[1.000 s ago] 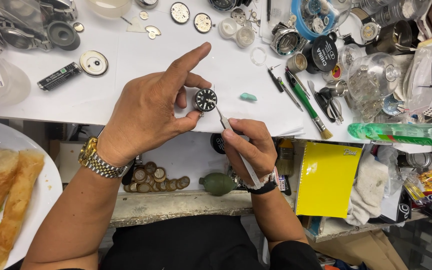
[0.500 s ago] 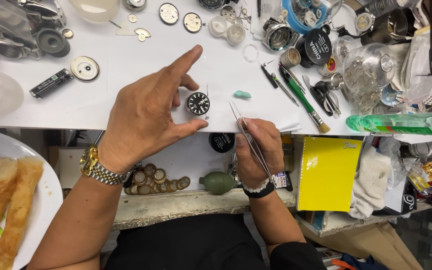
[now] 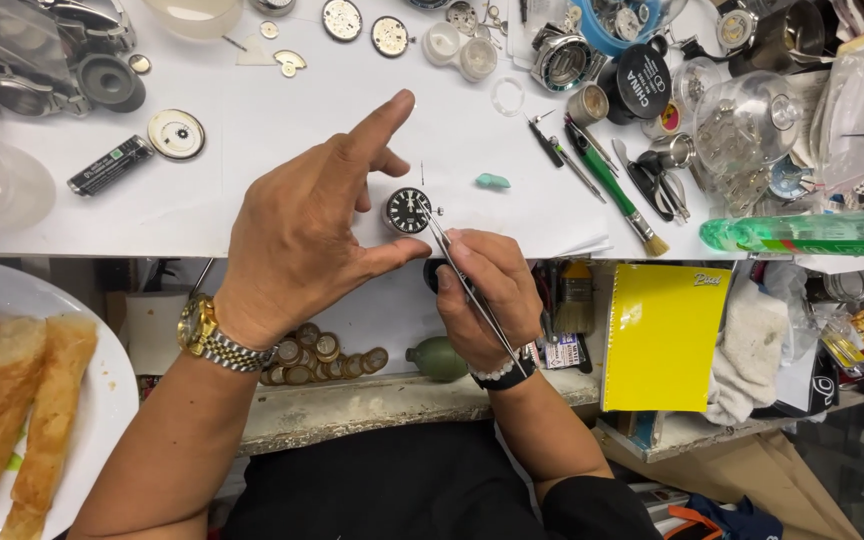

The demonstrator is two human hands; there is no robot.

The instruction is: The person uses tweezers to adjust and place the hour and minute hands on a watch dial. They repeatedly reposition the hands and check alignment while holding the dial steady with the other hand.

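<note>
At the near edge of the white bench (image 3: pixel 282 150), your left hand (image 3: pixel 302 225) pinches a small dark watch dial (image 3: pixel 408 210) between thumb and bent fingers, forefinger stretched up and away to the far side. The dial lies flat on the bench, face up, touching your thumb tip on its near side.

Your right hand (image 3: pixel 487 295) sits just near and right of the dial, fingers closed around a pair of tweezers (image 3: pixel 467 285). Their long axis runs on a slant from your right wrist up and left to the dial's right rim, so the tips arrive from the near right. Whether the tips are together or clamp anything there is too small to tell.

A tiny stem or crown juts from the dial's right side, just beside the tips. The right hand is nearer to that side, and the left blocks the dial's left.

Farther right lie a small green blob (image 3: pixel 493 181) and a green-handled brush (image 3: pixel 617 192), both well apart from the dial.
</note>
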